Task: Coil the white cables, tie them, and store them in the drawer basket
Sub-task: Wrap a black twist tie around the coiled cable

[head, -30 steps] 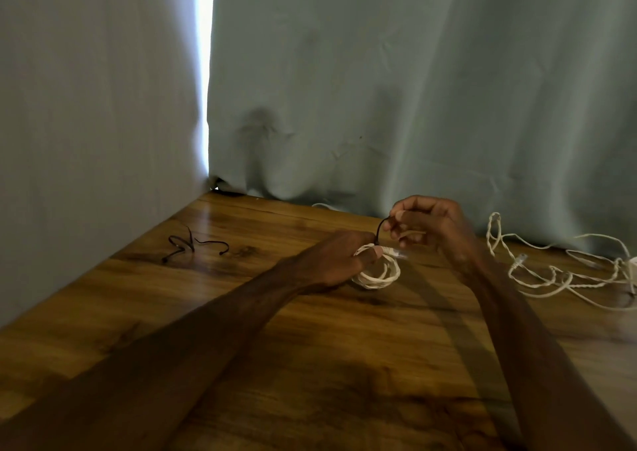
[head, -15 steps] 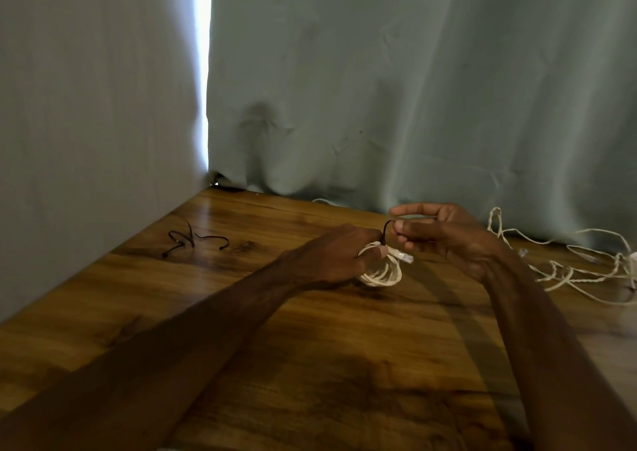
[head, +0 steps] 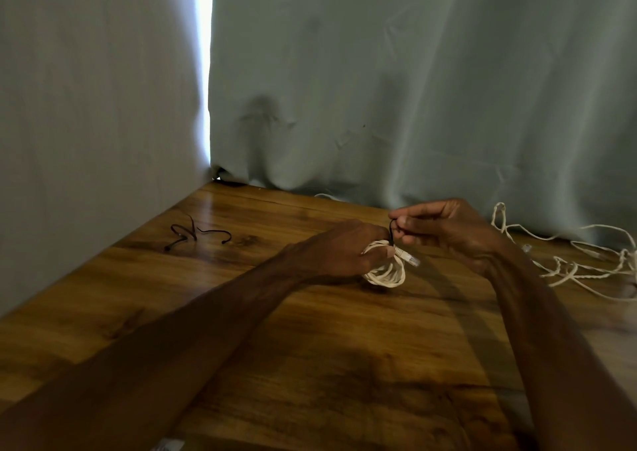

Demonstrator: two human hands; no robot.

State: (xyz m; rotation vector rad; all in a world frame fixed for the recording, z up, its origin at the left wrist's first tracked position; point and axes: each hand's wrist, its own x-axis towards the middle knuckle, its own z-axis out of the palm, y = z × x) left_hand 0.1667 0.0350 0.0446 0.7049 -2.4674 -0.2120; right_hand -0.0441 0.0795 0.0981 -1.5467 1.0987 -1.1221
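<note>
One white cable (head: 386, 273) is rolled up in the curled left hand (head: 337, 250), the right hand (head: 448, 231) pinches a black tie (head: 391, 234) just above it, and more messy cables (head: 568, 266) wait untied past the right hand.

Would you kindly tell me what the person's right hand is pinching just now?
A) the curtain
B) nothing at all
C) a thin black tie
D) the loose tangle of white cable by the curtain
C: the right hand pinches a thin black tie that rises from the coiled white cable, which the left hand grips.
</note>
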